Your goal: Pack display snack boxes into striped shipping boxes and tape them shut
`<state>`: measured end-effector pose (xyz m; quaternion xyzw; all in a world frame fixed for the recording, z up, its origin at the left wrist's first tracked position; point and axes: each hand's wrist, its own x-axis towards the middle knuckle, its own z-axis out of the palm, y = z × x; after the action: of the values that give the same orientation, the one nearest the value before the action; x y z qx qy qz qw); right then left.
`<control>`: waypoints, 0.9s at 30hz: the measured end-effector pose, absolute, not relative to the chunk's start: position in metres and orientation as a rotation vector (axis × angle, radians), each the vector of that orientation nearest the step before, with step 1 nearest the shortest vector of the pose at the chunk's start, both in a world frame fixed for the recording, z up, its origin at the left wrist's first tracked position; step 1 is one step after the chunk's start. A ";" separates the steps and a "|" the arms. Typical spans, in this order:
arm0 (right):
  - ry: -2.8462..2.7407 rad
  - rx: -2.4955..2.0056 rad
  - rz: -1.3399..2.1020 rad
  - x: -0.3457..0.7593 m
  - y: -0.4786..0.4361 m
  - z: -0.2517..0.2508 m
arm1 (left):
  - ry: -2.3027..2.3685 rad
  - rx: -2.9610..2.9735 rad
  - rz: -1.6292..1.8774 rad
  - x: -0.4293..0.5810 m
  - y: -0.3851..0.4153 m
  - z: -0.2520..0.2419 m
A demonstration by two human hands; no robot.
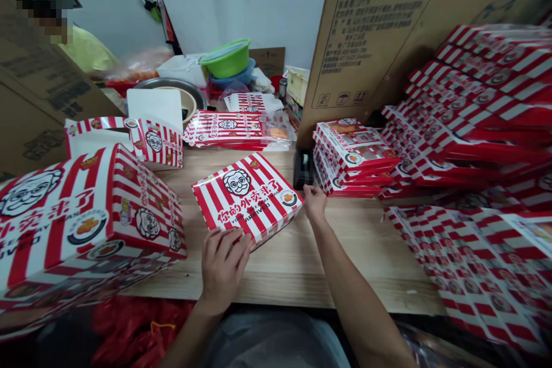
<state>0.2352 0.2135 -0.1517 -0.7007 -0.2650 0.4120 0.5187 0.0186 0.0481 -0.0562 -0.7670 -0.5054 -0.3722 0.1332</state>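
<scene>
A red-and-white striped takeaway box [254,200], closed, lies on the table in front of me. My left hand [225,261] rests on its near left edge, fingers stretched over the lid. Just off the box's right corner is my right hand [315,200], its fingertips pinched together at the front of a black tape dispenser [304,168]. Whatever lies between those fingertips is too small to make out.
Larger striped boxes [146,218] stand on the left, one with an open flap [155,104]. Tall stacks of flat striped boxes [470,121] crowd the right. Flat printed packs [224,126], a green basin [228,60] and a cardboard carton [366,34] are behind.
</scene>
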 end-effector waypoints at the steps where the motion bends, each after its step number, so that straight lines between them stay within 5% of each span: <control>1: -0.650 -1.703 0.981 0.236 0.214 -0.151 | -1.468 -2.241 -1.087 0.019 0.049 -0.056; 27: -0.679 -1.435 1.227 0.237 0.197 -0.106 | -1.479 -2.176 -1.167 0.020 0.049 -0.067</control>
<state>0.2373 0.1969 -0.1058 -0.6032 -0.2853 0.5157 0.5375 0.0204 0.0492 -0.0671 -0.7496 -0.5094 -0.4018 0.1312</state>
